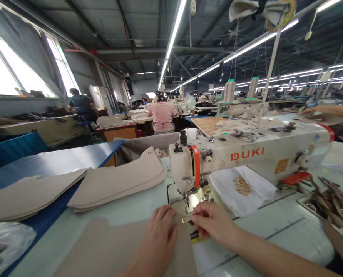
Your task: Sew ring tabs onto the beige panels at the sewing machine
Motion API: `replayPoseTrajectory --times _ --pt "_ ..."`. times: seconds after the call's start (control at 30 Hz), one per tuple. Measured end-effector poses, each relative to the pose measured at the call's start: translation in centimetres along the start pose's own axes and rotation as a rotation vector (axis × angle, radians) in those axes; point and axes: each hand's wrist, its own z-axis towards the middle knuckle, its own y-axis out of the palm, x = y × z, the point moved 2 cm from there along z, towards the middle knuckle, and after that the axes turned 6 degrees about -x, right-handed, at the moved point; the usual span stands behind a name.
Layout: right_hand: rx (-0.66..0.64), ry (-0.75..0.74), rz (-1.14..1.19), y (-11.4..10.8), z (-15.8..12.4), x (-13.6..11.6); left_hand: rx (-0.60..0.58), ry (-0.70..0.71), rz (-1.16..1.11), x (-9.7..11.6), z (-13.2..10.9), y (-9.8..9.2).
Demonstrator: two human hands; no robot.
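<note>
A beige fabric panel lies on the sewing table, its far edge reaching under the needle area of a white sewing machine. My left hand rests on this panel with its fingers laid over it, just left of the needle. Close to the presser foot, my right hand pinches a small fabric tab with a metal ring at the panel's right edge. The fingertips partly hide the tab.
Stacked beige panels lie to the left. A white cloth holds small gold-coloured metal pieces beside the machine. Brown straps lie at right. A plastic bag sits at lower left. A person in pink sits ahead.
</note>
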Motion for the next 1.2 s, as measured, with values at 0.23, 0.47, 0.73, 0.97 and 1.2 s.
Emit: replayPoseTrajectory --times 0.23,0.47,0.73,0.97,1.2 --pt "-0.083 0.136 -0.062 0.5 1.8 -1.3 0.084 0.029 0.169 0.5 -1.1 1.5" --pt "-0.135 0.192 -0.138 1.1 2.5 -2.1 0.133 0.047 0.202 0.6 -1.6 1.7" --pt "-0.155 0.229 -0.177 0.9 2.7 -2.5 0.06 0.276 0.296 2.3 0.6 0.5" --pt "-0.196 0.211 -0.286 0.8 3.5 -2.1 0.054 0.297 0.349 2.4 1.3 1.2" --pt "-0.109 -0.058 -0.581 -0.7 0.4 -2.3 -0.032 0.23 0.316 2.2 1.6 1.0"
